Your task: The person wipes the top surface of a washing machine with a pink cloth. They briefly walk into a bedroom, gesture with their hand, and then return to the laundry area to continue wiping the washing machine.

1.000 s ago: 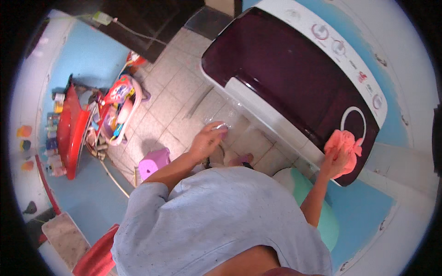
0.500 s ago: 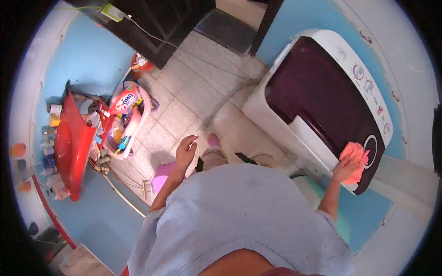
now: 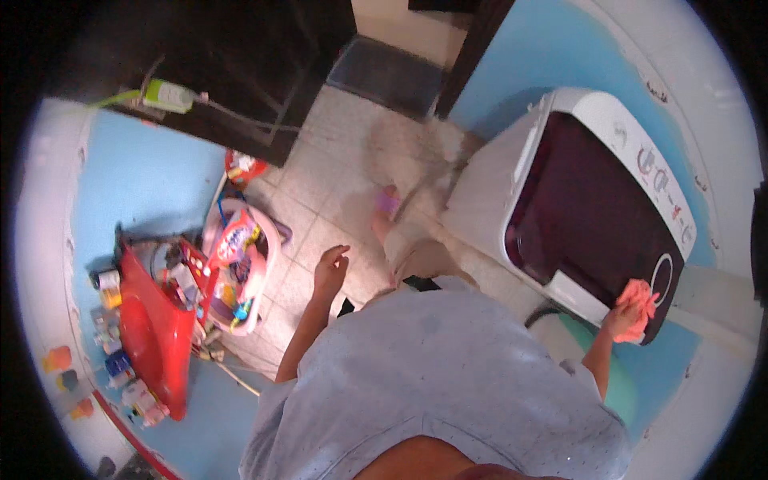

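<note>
Holding cloth (image 3: 642, 299) on washer (image 3: 592, 216): right hand (image 3: 621, 320), cloth bunched under and beyond fingers. Left hand (image 3: 330, 272) well apart, fingers loosely parted above floor (image 3: 340, 192); tub (image 3: 273, 268) to its left.

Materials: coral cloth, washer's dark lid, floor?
Coral cloth: soft fabric, matte, bunching in folds at the right hand; fiber unclear.
Dark lid: probably tinted plastic, smooth and slightly glossy, judging by faint reflections; glass isn't ruled out.
Floor: likely ceramic tile, pale, going by the grid of joint lines; finish hard to tell.
</note>
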The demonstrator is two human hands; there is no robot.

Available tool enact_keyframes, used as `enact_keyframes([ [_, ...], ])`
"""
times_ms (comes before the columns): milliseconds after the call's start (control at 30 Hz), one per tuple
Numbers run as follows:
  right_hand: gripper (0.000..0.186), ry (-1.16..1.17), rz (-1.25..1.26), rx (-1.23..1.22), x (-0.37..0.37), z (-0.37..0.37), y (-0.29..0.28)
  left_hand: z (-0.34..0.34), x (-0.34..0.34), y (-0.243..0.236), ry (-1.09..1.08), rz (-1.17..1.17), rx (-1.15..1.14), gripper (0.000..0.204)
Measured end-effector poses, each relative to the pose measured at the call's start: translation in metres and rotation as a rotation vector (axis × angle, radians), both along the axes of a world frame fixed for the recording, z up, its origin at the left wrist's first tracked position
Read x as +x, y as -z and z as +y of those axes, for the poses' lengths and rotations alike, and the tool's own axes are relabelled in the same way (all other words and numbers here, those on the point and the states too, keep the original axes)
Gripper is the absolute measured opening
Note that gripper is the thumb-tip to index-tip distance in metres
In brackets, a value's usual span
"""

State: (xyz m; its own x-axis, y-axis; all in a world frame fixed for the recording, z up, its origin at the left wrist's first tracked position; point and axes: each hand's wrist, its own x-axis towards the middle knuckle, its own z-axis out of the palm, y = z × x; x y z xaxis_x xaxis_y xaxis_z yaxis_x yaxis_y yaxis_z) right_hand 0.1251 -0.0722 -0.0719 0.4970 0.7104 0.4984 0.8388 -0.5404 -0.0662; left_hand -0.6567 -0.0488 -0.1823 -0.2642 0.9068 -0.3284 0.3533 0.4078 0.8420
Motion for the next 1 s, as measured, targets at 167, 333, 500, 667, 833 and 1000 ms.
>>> enact_keyframes([
  [167, 0.042, 0.202, 0.266, 0.055, -0.016, 0.007, -0.012, 0.100, -0.065, 0.038, 0.200, 0.131, -0.105, 0.032],
  [333, 0.041, 0.311, 0.722, 0.445, -0.050, 0.051, -0.040, 0.155, -0.180, 0.108, 0.260, 0.249, -0.133, 0.035],
  [500, 0.048, 0.252, 0.590, 0.539, -0.121, 0.125, -0.080, 0.187, -0.223, 0.137, -0.312, -0.546, -0.622, 0.034],
  [667, 0.040, -0.054, 0.619, 0.502, -0.237, 0.232, -0.140, 0.296, -0.193, 0.132, 0.016, -0.009, -0.348, 0.039],
  [833, 0.023, -0.368, 1.028, 0.392, -0.399, 0.365, -0.145, 0.482, -0.105, 0.020, 0.092, -0.323, -0.038, 0.044],
  [1000, 0.032, -0.657, 1.380, -0.102, -0.510, 0.562, -0.103, 0.639, -0.002, -0.131, 0.360, -0.763, -0.198, 0.055],
])
